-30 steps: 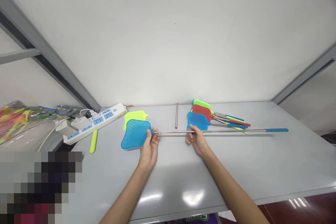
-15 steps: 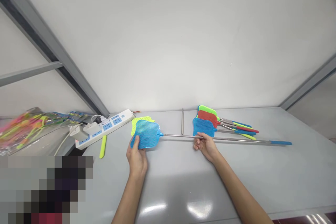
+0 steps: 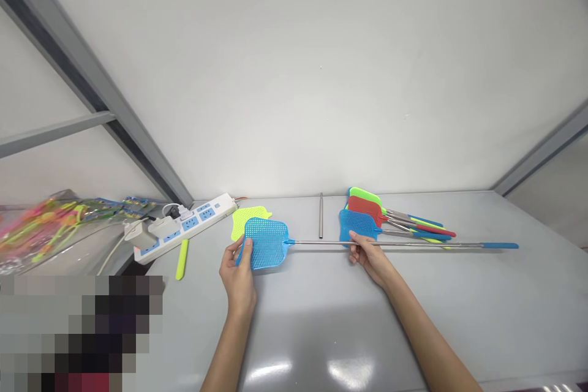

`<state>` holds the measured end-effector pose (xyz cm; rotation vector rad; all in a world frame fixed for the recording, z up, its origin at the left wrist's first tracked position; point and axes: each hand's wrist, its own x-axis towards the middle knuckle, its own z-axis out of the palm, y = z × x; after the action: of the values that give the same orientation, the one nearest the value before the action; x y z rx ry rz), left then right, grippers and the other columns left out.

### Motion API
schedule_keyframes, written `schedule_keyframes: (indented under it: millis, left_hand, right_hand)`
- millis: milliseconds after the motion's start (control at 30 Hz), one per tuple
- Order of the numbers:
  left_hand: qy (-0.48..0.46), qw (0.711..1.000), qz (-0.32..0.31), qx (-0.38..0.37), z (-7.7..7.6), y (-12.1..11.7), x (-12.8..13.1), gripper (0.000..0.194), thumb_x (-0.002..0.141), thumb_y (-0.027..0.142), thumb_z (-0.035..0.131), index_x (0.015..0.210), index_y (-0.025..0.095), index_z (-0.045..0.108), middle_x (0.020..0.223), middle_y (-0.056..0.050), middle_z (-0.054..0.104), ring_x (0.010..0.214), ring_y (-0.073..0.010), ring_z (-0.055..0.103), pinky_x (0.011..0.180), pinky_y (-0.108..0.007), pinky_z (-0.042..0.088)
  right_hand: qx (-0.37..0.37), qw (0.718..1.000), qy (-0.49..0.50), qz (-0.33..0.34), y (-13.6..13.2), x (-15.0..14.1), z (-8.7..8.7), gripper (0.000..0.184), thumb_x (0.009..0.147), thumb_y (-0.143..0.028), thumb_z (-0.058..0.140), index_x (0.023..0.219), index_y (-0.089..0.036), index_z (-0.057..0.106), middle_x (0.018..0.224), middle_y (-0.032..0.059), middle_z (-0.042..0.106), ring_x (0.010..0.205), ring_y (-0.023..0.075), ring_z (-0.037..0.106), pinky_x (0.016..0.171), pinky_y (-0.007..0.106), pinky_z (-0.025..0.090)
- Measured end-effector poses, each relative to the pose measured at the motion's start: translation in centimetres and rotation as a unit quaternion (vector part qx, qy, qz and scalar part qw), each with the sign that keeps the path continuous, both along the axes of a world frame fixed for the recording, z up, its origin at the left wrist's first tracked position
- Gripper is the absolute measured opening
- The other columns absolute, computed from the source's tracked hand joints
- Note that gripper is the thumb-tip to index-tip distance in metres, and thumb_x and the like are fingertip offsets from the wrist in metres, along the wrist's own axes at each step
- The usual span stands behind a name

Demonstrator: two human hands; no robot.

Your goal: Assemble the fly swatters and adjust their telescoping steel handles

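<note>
A blue fly swatter (image 3: 266, 244) with a long extended metal rod and a blue grip is held level above the table. My left hand (image 3: 239, 266) is closed on the outer edge of its mesh head, thumb on top. Around the middle of the rod, the fingers of my right hand (image 3: 367, 252) are closed. Partly behind the held head lies a loose yellow-green swatter head (image 3: 245, 218). Several swatters lie in an overlapping pile behind my right hand, among them a red swatter (image 3: 362, 205) and another blue swatter (image 3: 356, 223).
A bare metal tube (image 3: 321, 217) lies between the loose head and the pile. Farther left are a yellow-green grip (image 3: 182, 259), a white power strip (image 3: 197, 220) with plugs, and a clear bag of colourful items (image 3: 55, 226). A wall closes off the table's back.
The held swatter has shifted slightly to the right along with both hands, and its head has tilted a little. The camera view has also shifted slightly.
</note>
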<state>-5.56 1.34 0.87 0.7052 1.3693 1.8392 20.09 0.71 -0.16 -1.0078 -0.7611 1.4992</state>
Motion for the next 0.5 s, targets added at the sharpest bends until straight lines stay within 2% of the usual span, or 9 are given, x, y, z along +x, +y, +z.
schedule_keyframes:
  millis: [167,333,500]
  left_hand:
    - [0.035,0.999,0.02,-0.015,-0.3,-0.3,0.6,0.034,0.061,0.032,0.064,0.091,0.019,0.057,0.093,-0.002,0.058,0.082,-0.0132,0.054,0.077,-0.028,0.041]
    - [-0.012,1.0,0.009,-0.014,-1.0,-0.5,1.4,0.033,0.063,0.031,0.063,0.093,0.02,0.055,0.092,-0.001,0.058,0.082,-0.0132,0.054,0.076,-0.029,0.041]
    - [0.004,0.998,0.057,-0.023,-1.4,-1.2,2.3,0.03,0.063,0.031,0.061,0.09,0.019,0.056,0.091,-0.001,0.058,0.087,-0.0147,0.053,0.08,-0.031,0.04]
  right_hand:
    - [0.01,0.999,-0.037,0.02,-0.1,-0.1,0.1,0.03,0.068,-0.038,0.059,0.05,-0.016,0.051,0.046,-0.0024,0.043,0.041,0.0079,0.035,0.042,0.023,0.032]
    - [0.009,0.996,-0.067,0.053,-0.1,0.1,0.1,0.034,0.07,-0.04,0.056,0.048,-0.014,0.053,0.044,-0.0023,0.042,0.041,0.0085,0.039,0.045,0.024,0.032]
    - [0.013,0.991,-0.087,0.098,-0.3,0.4,0.3,0.037,0.074,-0.04,0.05,0.05,-0.013,0.059,0.05,0.0015,0.05,0.045,0.0095,0.042,0.048,0.024,0.033]
